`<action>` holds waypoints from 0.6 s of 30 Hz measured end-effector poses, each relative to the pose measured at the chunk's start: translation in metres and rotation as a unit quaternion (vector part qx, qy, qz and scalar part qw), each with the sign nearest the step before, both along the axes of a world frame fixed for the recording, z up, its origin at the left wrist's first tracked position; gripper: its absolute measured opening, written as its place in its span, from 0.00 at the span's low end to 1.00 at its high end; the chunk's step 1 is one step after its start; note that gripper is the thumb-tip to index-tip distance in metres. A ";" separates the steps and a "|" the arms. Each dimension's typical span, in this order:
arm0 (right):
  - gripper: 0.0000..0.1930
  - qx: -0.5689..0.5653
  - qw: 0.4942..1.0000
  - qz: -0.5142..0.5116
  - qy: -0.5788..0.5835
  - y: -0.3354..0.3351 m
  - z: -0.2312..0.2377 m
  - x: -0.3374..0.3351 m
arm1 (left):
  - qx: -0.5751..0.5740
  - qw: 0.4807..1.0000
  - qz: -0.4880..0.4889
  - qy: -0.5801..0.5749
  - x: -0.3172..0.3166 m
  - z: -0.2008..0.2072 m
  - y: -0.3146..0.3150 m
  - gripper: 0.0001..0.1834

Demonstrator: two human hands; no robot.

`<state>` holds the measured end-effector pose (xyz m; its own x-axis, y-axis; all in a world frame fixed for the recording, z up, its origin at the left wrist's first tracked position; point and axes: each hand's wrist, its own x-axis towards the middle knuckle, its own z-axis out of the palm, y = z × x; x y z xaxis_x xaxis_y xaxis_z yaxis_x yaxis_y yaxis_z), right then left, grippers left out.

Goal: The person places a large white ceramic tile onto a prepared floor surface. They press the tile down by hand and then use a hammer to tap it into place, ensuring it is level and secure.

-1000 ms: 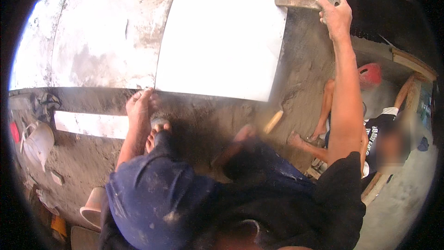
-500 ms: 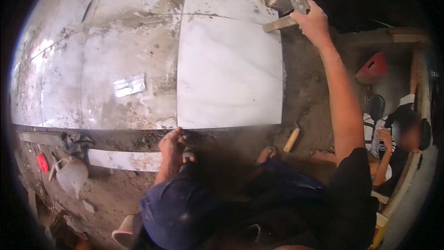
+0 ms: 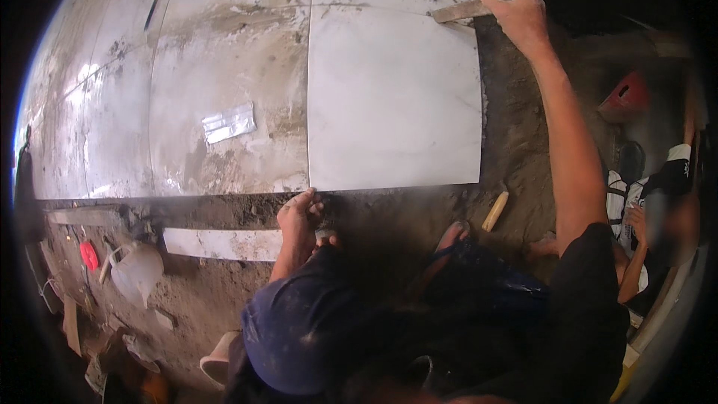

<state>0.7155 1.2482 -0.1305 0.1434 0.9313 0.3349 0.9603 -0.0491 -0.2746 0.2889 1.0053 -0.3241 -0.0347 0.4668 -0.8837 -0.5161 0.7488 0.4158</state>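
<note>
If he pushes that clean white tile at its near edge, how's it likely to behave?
The white tile looks rigid and flat, so it would probably slide as one piece. It lies on sandy mortar bed, so it likely drags. The left hand touches its thin edge, which may chip.

Right hand (image 3: 523,11) grips hammer (image 3: 479,0) (above tile (image 3: 393,97)).

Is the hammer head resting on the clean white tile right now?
No. The right hand holds the hammer with its head beyond the white tile's far corner, over the mortar.
</note>
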 end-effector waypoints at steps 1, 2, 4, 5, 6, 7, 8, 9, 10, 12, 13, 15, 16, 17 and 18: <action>0.25 0.009 1.000 0.004 -0.010 0.001 -0.004 0.005 | 0.001 1.000 0.000 0.003 0.002 0.004 0.003 0.07; 0.25 0.016 1.000 0.006 -0.023 0.000 -0.010 0.011 | 0.008 1.000 -0.007 0.011 0.003 0.001 0.002 0.07; 0.22 0.043 0.998 0.030 -0.047 -0.004 -0.018 0.020 | 0.019 0.999 -0.020 0.033 0.005 -0.002 0.000 0.07; 0.21 0.038 0.999 0.033 -0.009 -0.004 -0.013 0.012 | 0.028 0.999 0.006 0.045 0.011 0.014 0.006 0.07; 0.22 0.025 0.999 0.022 0.014 -0.008 -0.014 0.007 | 0.022 0.998 0.004 0.052 0.011 0.015 0.005 0.07; 0.22 0.017 0.999 0.013 0.037 -0.010 -0.013 0.002 | 0.017 0.998 0.003 0.060 0.011 0.015 0.005 0.07; 0.22 0.007 0.998 0.000 0.055 -0.014 -0.010 -0.004 | 0.008 0.998 -0.002 0.063 0.012 0.017 0.003 0.07; 0.25 -0.022 0.996 -0.008 0.081 -0.017 -0.007 -0.012 | 0.005 0.997 -0.004 0.071 0.011 0.019 0.005 0.08; 0.27 -0.036 0.995 -0.013 0.091 -0.017 -0.002 -0.017 | 0.007 0.998 -0.010 0.063 0.009 0.015 0.004 0.08; 0.29 -0.049 0.993 -0.016 0.102 -0.017 0.005 -0.024 | 0.012 0.999 -0.023 0.047 0.002 0.005 0.002 0.08; 0.28 -0.033 0.996 -0.011 0.085 -0.017 0.001 -0.024 | 0.009 0.998 -0.026 0.058 0.004 0.006 0.003 0.08; 0.24 0.021 0.999 0.001 0.028 -0.012 -0.009 -0.022 | 0.004 0.996 -0.034 0.080 0.010 0.011 0.007 0.08; 0.22 0.053 0.998 0.010 -0.010 -0.011 -0.011 -0.025 | 0.006 0.997 -0.025 0.073 0.010 0.013 0.007 0.08; 0.23 0.042 0.999 0.010 -0.011 -0.010 -0.010 -0.028 | 0.007 0.998 -0.015 0.066 0.010 0.016 0.007 0.08; 0.24 0.030 0.999 0.010 -0.012 -0.008 -0.009 -0.031 | 0.009 0.998 -0.006 0.058 0.010 0.017 0.006 0.09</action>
<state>0.6843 1.2400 -0.1393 0.1162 0.9121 0.3931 0.9672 -0.0139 -0.2535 0.2984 1.0109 -0.3074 -0.1307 0.4834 -0.8656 -0.4544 0.7467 0.4857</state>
